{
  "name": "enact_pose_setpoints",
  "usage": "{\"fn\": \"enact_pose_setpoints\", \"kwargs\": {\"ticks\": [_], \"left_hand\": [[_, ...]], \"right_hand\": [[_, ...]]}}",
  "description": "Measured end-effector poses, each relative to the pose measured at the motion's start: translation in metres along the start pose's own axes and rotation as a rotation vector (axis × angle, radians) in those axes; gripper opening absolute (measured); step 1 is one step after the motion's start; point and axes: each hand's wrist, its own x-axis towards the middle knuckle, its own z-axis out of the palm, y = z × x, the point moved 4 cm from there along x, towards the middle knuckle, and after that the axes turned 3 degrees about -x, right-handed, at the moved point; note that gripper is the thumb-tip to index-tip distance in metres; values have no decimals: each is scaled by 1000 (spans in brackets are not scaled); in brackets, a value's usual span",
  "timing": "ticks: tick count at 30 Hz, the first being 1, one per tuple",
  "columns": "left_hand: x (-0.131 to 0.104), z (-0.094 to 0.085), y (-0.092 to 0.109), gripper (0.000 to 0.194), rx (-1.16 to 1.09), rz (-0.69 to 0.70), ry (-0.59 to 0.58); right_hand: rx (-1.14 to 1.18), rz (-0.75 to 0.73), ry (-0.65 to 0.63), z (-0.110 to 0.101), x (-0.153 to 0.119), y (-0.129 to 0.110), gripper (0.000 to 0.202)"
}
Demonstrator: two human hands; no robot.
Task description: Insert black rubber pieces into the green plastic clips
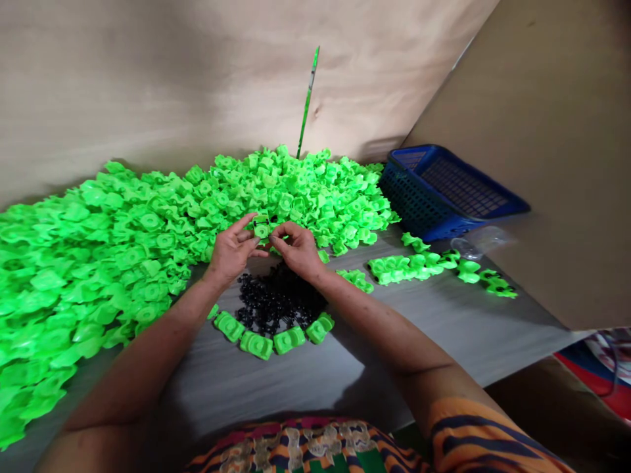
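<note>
Between my hands, above the black parts, is a small green plastic piece [261, 230] with a black part across it. My left hand [233, 249] grips it from the left, fingers around its edge. The thumb and fingers of my right hand [297, 248] are pinched together at its right side; whatever they hold is too small to make out. Below my hands lies a pile of small black parts [276, 302]. Several green pieces [256, 344] form a curved row in front of that pile.
A large heap of green pieces [148, 243] covers the left and back of the table [296, 394]. At the back right stands a blue basket [444, 190], with green pieces [414, 267] lined up before it. A thin green stick [308, 102] rises behind the heap against the wooden wall.
</note>
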Motion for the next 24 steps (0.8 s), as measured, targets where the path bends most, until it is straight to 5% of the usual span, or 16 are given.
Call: {"fn": "enact_pose_setpoints", "kwargs": {"ticks": [9,24], "left_hand": [[0,1,0,81,21,-1,5],[0,-4,-10,71,70,5,91]], "right_hand": [[248,89,-49,8,-1,7,21],[147,52,55,13,-4,9,12]]}}
